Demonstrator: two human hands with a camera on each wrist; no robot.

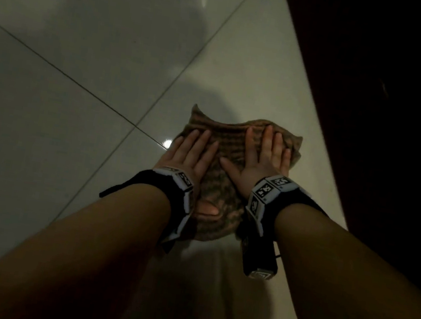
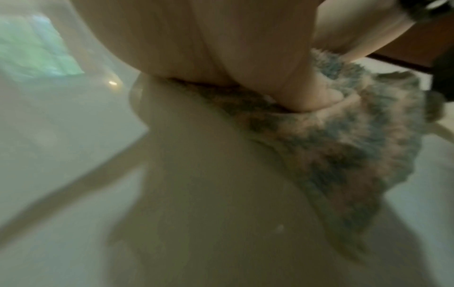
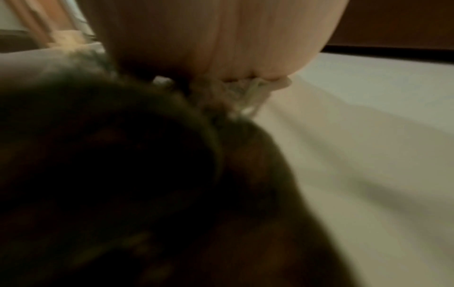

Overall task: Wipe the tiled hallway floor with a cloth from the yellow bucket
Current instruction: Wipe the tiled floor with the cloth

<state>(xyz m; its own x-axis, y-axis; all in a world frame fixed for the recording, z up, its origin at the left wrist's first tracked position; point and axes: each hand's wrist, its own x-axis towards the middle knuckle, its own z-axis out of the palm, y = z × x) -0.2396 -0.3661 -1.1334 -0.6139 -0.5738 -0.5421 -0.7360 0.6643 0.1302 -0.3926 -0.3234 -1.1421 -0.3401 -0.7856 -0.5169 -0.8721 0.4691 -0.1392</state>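
A worn brownish knitted cloth [image 1: 230, 140] with a hole near its close end lies flat on the pale tiled floor [image 1: 58, 121]. Both my hands press down on it side by side with straight, spread fingers: my left hand [image 1: 191, 153] on its left part, my right hand [image 1: 262, 156] on its right part. In the left wrist view the mottled cloth [image 2: 343, 147] bunches under my left hand [image 2: 245, 58]. The right wrist view shows my right hand [image 3: 233, 38] on the cloth [image 3: 233, 93], the rest blurred and dark. The yellow bucket is not in view.
A dark wooden surface [image 1: 393, 92], a door or cabinet, runs along the right side of the floor, close to the cloth. Grout lines [image 1: 53, 65] cross the glossy tiles to the left. Tiles stretch away to the left and ahead.
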